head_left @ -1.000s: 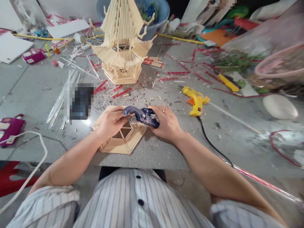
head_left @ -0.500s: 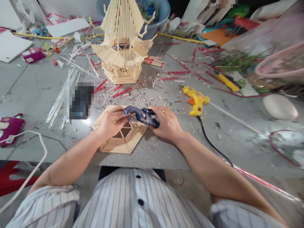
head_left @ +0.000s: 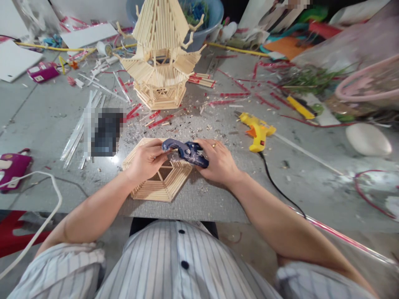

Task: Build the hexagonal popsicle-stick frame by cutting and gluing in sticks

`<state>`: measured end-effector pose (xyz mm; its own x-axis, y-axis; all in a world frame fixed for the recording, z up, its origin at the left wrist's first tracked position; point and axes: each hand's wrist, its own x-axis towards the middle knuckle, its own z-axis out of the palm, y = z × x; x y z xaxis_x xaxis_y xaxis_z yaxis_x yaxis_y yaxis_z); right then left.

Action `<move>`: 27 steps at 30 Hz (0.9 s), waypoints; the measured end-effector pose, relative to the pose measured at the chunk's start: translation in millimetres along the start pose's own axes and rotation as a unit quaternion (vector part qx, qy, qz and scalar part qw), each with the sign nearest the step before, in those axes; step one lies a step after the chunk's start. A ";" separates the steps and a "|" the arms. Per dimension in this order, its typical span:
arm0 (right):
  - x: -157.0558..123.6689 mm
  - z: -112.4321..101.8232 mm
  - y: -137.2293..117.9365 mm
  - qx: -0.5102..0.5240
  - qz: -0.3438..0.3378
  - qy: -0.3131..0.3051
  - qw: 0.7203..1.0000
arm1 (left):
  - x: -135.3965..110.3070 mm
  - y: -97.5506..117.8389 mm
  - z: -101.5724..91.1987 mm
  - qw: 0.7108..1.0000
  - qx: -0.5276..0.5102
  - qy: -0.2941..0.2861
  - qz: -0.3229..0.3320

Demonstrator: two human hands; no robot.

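Observation:
My right hand [head_left: 220,164] is wrapped around a dark blue hand cutter [head_left: 188,152] with a curved, hooked jaw pointing left. My left hand [head_left: 146,158] pinches a thin wooden stick [head_left: 175,150]; only a bit of it shows in the cutter's jaw, the rest hidden by fingers. Both hands are over a flat hexagonal frame of wooden sticks [head_left: 152,194], which lies on the table near its front edge and is partly covered by them. Behind stands a tiered pagoda model [head_left: 162,68] made of the same pale sticks.
A yellow glue gun [head_left: 258,132] with a black cord lies on the right. Left of the hands are a blurred dark phone-like object [head_left: 107,133] and clear glue sticks [head_left: 77,133]. Red-and-clear wrapper scraps, a yellow utility knife [head_left: 301,108] and a blue basin [head_left: 208,16] lie farther back.
The cutter in my right hand has shifted very slightly left. Otherwise the hands and the things around them look the same.

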<state>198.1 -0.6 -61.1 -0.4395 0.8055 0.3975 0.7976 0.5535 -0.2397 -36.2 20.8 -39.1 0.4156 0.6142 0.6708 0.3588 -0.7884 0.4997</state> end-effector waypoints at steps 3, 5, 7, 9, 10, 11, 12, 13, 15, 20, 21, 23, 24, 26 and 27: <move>-0.3 0.6 0.0 0.002 0.013 -0.010 1.000 | 0.0 -0.2 0.3 1.000 0.004 0.000 0.005; -0.2 0.6 0.0 0.005 0.020 -0.019 1.000 | -0.1 0.0 -0.1 1.000 0.009 -0.004 0.007; -0.2 0.7 0.1 0.005 0.020 -0.023 1.000 | -0.1 0.3 -0.7 1.000 0.013 -0.007 0.006; -0.4 1.1 0.4 0.001 0.016 -0.018 1.000 | -0.3 0.6 -1.2 1.000 0.017 -0.009 0.002; -0.6 1.5 0.6 -0.002 0.013 -0.013 1.000 | -0.5 0.7 -1.3 1.000 0.018 -0.010 -0.001; -0.8 1.8 0.9 -0.004 0.010 -0.007 1.000 | -0.7 0.8 -1.3 1.000 0.020 -0.011 -0.004; -1.0 2.0 1.0 -0.006 0.008 -0.004 1.000 | -0.9 0.7 -1.1 1.000 0.020 -0.012 -0.007; -1.2 2.0 1.1 -0.006 0.007 -0.003 1.000 | -1.2 0.6 -0.9 1.000 0.021 -0.012 -0.010; -1.4 1.3 0.8 -0.004 0.010 -0.009 1.000 | -1.6 0.4 -0.5 1.000 0.022 -0.011 -0.016; -0.6 -2.7 -1.6 0.001 0.028 -0.036 0.999 | -0.9 1.2 -0.6 0.999 0.024 -0.016 -0.023; -0.5 -3.2 -2.0 0.001 0.031 -0.040 0.999 | -0.4 1.7 -0.8 0.999 0.024 -0.017 -0.023; -0.3 -3.7 -2.6 -0.001 0.033 -0.045 0.998 | 0.4 3.0 -1.2 0.999 0.022 -0.017 -0.025; -0.3 -3.7 -2.9 -0.004 0.033 -0.047 0.998 | 0.7 3.7 -1.4 0.999 0.021 -0.018 -0.028; -0.4 -3.8 -3.7 -0.012 0.036 -0.052 0.998 | 1.0 4.9 -1.7 0.999 0.022 -0.021 -0.033; -0.5 -3.9 -4.2 -0.015 0.040 -0.055 0.998 | 1.0 5.4 -1.8 0.999 0.022 -0.020 -0.036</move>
<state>196.6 -4.2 -56.8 -0.4160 0.8659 0.2779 0.8430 0.4818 -0.2392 -35.4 17.1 -34.7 0.4208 0.6703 0.6113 0.4250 -0.7410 0.5199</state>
